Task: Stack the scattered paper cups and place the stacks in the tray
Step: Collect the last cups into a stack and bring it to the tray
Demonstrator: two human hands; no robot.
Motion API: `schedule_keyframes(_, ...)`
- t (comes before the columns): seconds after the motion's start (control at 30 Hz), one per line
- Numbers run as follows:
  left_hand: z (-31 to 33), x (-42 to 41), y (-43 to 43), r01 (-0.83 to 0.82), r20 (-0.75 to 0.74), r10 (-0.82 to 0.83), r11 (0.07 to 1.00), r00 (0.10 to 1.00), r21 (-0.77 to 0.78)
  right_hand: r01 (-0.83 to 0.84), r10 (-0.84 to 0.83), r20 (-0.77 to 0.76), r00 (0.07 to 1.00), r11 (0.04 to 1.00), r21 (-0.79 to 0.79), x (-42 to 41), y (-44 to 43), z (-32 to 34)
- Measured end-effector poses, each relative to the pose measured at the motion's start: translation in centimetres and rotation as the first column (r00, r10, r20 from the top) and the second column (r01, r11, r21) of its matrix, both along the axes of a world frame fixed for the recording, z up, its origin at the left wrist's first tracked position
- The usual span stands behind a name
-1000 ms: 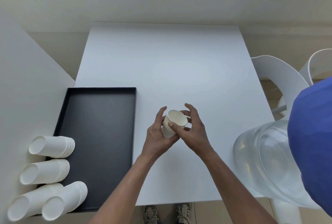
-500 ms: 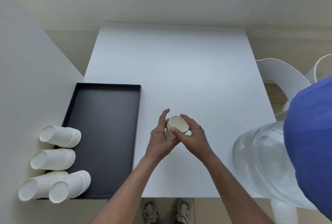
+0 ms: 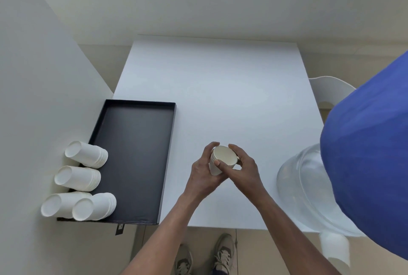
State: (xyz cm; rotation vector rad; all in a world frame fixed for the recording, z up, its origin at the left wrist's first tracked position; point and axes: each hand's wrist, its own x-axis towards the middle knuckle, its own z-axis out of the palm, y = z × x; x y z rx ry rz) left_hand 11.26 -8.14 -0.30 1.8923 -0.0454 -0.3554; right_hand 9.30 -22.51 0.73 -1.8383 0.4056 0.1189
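A short stack of white paper cups [image 3: 221, 160] is held above the white table [image 3: 220, 89], bottom end facing up toward me. My left hand [image 3: 204, 173] wraps its left side and my right hand [image 3: 244, 170] cups its right side, thumb across the front. To the left lies a black tray [image 3: 134, 142]. Several stacks of white cups lie on their sides along the tray's left edge: one at the back [image 3: 87, 154], one in the middle [image 3: 77, 178], and two side by side at the front [image 3: 93, 206].
A grey wall panel [image 3: 33, 98] stands left of the tray. A large clear water jug [image 3: 309, 186] sits at the table's right front corner, beside a blue cloth shape [image 3: 366, 153]. A white chair [image 3: 329, 91] stands to the right.
The view has shifted, so everything sits further right in frame. My hands have closed more tightly round the cup stack, and the stack has tipped its bottom toward me.
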Motion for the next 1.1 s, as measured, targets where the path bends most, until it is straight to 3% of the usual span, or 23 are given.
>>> schedule_keyframes(0.67, -0.5, -9.2, 2.9, 0.109, 0.042, -0.108, 0.994, 0.993, -0.028, 0.154, -0.154, -0.027, 0.988, 0.988, -0.01, -10.5, 3.4, 0.7)
schedule_keyframes(1.1, -2.4, -13.3, -1.7, 0.134, -0.018, -0.135, 0.991, 0.991, -0.022, 0.195, -0.199, -0.076, 0.977, 0.979, -0.06, -15.2, -0.6, -1.5)
